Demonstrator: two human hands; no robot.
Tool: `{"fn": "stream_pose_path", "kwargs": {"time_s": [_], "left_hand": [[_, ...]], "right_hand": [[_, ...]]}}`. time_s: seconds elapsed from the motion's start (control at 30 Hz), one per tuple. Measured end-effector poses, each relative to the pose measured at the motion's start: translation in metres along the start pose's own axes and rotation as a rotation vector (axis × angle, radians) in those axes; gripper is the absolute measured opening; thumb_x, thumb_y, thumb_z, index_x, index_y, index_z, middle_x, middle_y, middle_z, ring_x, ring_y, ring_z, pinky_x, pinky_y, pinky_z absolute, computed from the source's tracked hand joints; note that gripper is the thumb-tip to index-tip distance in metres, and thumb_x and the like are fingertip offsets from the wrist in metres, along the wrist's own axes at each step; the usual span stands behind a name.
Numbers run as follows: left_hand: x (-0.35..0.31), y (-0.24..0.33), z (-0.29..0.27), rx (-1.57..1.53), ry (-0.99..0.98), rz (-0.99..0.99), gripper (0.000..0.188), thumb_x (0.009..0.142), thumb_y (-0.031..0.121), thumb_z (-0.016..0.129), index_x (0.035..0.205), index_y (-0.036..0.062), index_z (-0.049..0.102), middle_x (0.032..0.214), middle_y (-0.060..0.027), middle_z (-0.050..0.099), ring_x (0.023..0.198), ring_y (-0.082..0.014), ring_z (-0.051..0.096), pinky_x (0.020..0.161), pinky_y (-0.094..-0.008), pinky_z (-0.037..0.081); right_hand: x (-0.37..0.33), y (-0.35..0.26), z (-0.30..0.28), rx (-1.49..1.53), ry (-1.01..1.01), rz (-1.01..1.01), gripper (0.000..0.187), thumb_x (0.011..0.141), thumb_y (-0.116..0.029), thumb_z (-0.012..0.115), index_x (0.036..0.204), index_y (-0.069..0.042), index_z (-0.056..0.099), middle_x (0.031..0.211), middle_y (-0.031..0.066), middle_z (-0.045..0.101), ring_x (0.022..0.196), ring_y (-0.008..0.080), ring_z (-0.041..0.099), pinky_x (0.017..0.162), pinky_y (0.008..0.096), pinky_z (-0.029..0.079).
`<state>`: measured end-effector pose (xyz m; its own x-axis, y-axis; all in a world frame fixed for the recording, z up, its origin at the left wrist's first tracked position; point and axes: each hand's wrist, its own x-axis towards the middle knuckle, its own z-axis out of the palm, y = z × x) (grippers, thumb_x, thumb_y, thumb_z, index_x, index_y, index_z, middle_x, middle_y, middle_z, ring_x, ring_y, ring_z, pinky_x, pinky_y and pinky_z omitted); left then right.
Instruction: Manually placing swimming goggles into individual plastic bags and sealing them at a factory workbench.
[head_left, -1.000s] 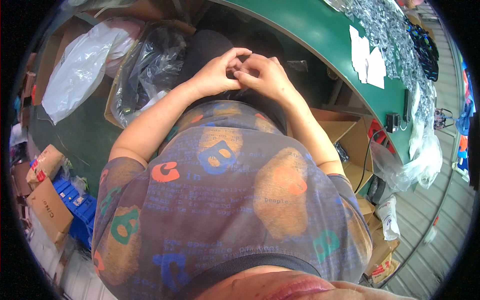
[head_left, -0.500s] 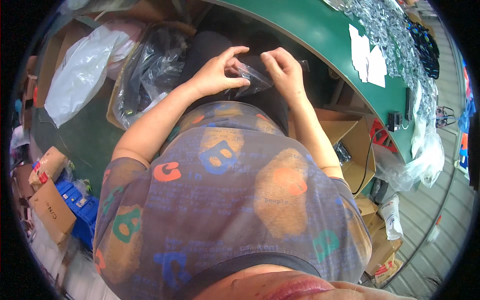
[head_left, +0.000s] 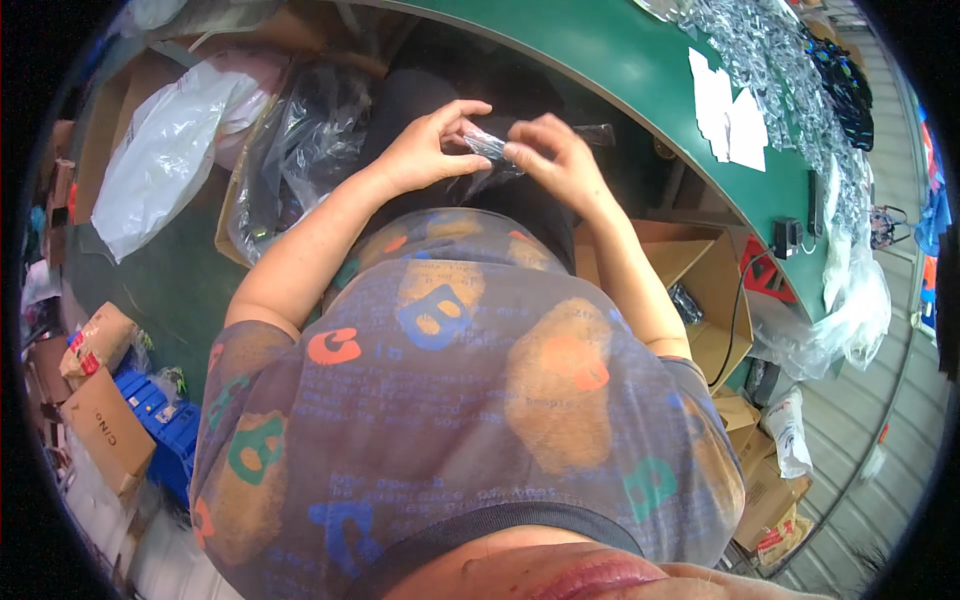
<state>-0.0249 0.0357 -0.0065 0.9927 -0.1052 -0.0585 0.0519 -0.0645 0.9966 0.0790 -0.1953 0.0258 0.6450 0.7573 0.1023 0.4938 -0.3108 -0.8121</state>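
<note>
My left hand (head_left: 428, 150) and my right hand (head_left: 553, 162) are raised in front of my chest, close together. Both pinch a small clear plastic bag (head_left: 487, 145) stretched between the fingertips, with a dark item showing inside or behind it. The bag's far end (head_left: 592, 131) pokes out past my right hand. Below the hands lies my dark lap, and my patterned shirt fills the lower part of the view.
A green table (head_left: 620, 60) curves across the top right, bearing white paper pieces (head_left: 728, 110) and a heap of clear packets (head_left: 760, 40). An open cardboard box (head_left: 705, 270) stands at my right. A box lined with dark plastic (head_left: 300, 140) and a white bag (head_left: 165, 150) are at my left.
My hands were pressed together a second ago; they have drawn apart, pulling the clear bag out flat between them, then closed in a little on it.
</note>
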Motion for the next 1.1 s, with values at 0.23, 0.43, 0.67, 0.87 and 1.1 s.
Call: {"fn": "stream_pose_path", "kwargs": {"time_s": [0.23,0.43,0.67,0.87,1.1], "left_hand": [[0.006,0.027,-0.006,0.087,-0.110,-0.031,0.032,0.089,0.013,0.079,0.117,0.0031,0.066,0.109,-0.0053,0.069,0.102,-0.0139,0.065,0.091,-0.0318,0.053],[0.001,0.085,-0.003,0.740,-0.037,0.399,0.015,0.082,0.015,0.078,0.090,0.0048,0.072,0.093,-0.0096,0.067,0.092,-0.0309,0.066,0.082,-0.0411,0.054],[0.000,0.119,0.006,1.002,-0.058,0.701,0.013,0.084,0.015,0.076,0.088,0.0062,0.068,0.088,-0.0090,0.064,0.090,-0.0302,0.065,0.094,-0.0457,0.049],[-0.006,0.125,0.015,1.153,-0.050,0.760,0.015,0.088,0.017,0.073,0.095,0.0079,0.063,0.092,-0.0080,0.060,0.095,-0.0278,0.062,0.107,-0.0487,0.045],[-0.004,0.111,0.003,1.144,-0.153,0.755,0.010,0.091,0.017,0.070,0.095,0.0092,0.065,0.090,-0.0070,0.060,0.094,-0.0279,0.064,0.109,-0.0491,0.043]], "right_hand": [[-0.012,-0.008,0.003,-0.029,0.073,-0.172,0.010,0.086,-0.015,0.074,0.091,-0.007,0.071,0.089,0.0127,0.064,0.087,0.0328,0.064,0.077,0.0431,0.053],[0.000,-0.050,-0.020,-0.454,-0.074,-0.413,0.015,0.091,-0.021,0.069,0.103,-0.012,0.071,0.092,0.0064,0.066,0.093,0.0273,0.065,0.079,0.0421,0.049],[-0.005,-0.071,-0.056,-0.423,-0.188,-0.463,0.018,0.093,-0.020,0.067,0.108,-0.010,0.070,0.094,0.0084,0.073,0.091,0.0290,0.071,0.080,0.0420,0.052],[-0.017,-0.097,-0.094,-0.469,-0.283,-0.540,0.018,0.090,-0.015,0.068,0.106,-0.006,0.068,0.091,0.0109,0.072,0.089,0.0311,0.070,0.082,0.0429,0.054],[-0.054,-0.107,-0.146,-0.468,-0.207,-0.241,0.016,0.091,-0.010,0.070,0.106,-0.004,0.069,0.095,0.0129,0.073,0.089,0.0351,0.069,0.080,0.0427,0.056]]}}
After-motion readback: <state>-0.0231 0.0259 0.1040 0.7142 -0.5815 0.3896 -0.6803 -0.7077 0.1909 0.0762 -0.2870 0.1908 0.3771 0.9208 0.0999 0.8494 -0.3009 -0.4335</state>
